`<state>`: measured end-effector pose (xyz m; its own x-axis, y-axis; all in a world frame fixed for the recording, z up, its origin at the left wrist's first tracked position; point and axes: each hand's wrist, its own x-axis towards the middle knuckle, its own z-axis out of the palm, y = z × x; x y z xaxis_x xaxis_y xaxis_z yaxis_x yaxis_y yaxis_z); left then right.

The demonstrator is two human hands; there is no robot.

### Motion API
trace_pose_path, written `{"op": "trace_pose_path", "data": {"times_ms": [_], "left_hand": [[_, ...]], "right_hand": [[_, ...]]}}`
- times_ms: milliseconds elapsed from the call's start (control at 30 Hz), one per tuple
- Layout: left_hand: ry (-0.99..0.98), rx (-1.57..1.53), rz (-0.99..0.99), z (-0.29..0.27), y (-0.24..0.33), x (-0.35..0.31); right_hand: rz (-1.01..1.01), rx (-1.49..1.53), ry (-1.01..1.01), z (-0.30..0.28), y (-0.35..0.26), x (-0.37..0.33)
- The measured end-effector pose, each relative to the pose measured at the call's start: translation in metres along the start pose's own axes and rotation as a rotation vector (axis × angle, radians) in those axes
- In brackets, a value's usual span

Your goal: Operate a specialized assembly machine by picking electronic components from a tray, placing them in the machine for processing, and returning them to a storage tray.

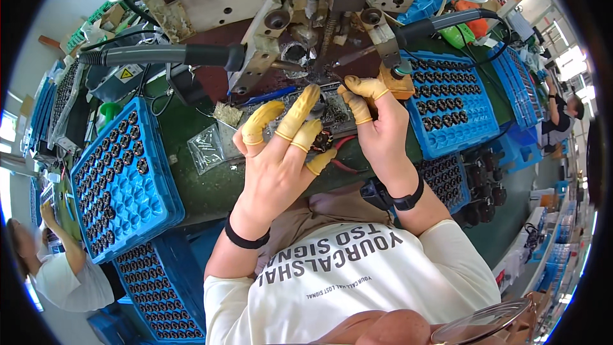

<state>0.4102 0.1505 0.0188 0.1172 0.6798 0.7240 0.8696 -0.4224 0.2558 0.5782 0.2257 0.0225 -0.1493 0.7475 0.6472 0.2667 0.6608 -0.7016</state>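
Yellow finger cots cover several fingertips on both hands. My left hand (281, 160) reaches over the metal work fixture at the bench's middle. Its thumb and a finger close on a small round part with black and copper colouring (323, 140), partly hidden by the fingers. The other left fingers stretch over the fixture. To the right of it, my right hand (382, 128) has thumb and finger drawn together near the fixture's right end. Anything between those fingertips is too small to make out. Above both hands, two soldering irons (211, 57) (421, 29) are clamped pointing inward.
Blue trays (143, 207) (456, 134) with rows of round parts flank the bench. A green button sits on a wooden block (397, 83) by my right hand. A clear plastic bag (205, 149) and red-handled tool (346, 165) lie nearby. Co-workers (64, 262) (562, 115) are at both sides.
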Motion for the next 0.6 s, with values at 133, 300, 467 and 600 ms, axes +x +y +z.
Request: {"op": "trace_pose_path", "data": {"times_ms": [133,300,467,600], "left_hand": [[0.0,-0.015,-0.009,0.0,0.001,0.001],[-0.041,-0.013,-0.007,-0.009,0.007,-0.004],[-0.021,0.017,-0.013,-0.025,0.01,-0.018],[-0.012,0.011,-0.064,-0.037,0.012,-0.033]], "right_hand": [[-0.092,-0.196,-0.009,0.0,-0.005,0.003],[-0.104,-0.283,0.008,0.0,-0.011,0.006],[0.009,-0.204,0.0,-0.001,-0.014,0.012],[0.09,-0.128,-0.025,-0.005,-0.013,0.015]]}}
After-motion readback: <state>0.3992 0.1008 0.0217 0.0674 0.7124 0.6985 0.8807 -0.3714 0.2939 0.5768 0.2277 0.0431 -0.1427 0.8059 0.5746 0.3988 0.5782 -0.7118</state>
